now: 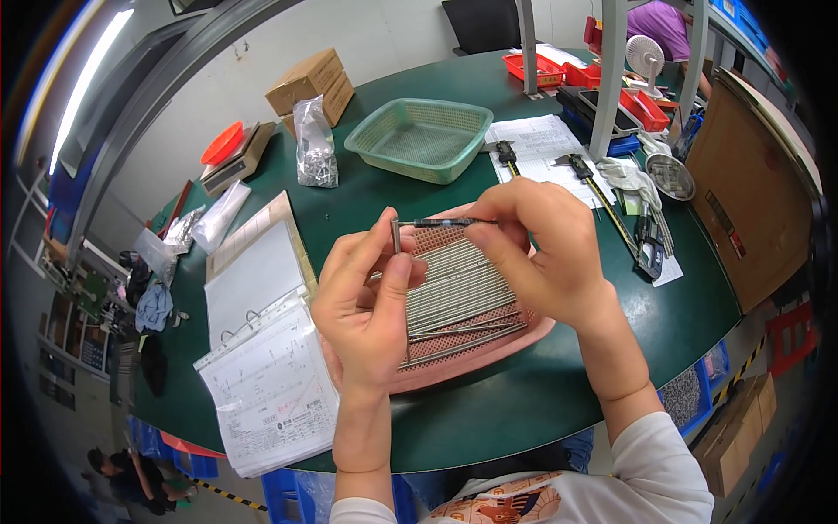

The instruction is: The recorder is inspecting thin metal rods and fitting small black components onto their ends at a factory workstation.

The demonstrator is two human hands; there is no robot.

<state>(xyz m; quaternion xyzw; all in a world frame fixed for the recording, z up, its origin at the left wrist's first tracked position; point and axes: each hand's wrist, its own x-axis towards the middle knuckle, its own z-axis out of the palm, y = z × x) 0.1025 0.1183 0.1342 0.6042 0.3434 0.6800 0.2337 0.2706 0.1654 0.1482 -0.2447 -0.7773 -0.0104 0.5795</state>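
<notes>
Pinched in the fingers of my left hand (360,301) is a thin metal rod (397,237), held nearly upright. My right hand (552,249) grips a slim dark pen-like tool (441,223) level, its tip at the rod's upper end; whether they touch I cannot tell. Both hands are over a pink perforated plastic basket (441,377). In it lie many slender metal rods (458,284), mostly side by side, with a few loose ones nearer me. My left hand hides the basket's left part.
An open ring binder (271,375) lies left. Beyond are a clear bag of metal parts (316,153), cartons (314,83) and a green basket (375,159). Two digital calipers (508,155) rest on papers (550,131) at right, near a shelf post (609,87) and a large cardboard box (751,175).
</notes>
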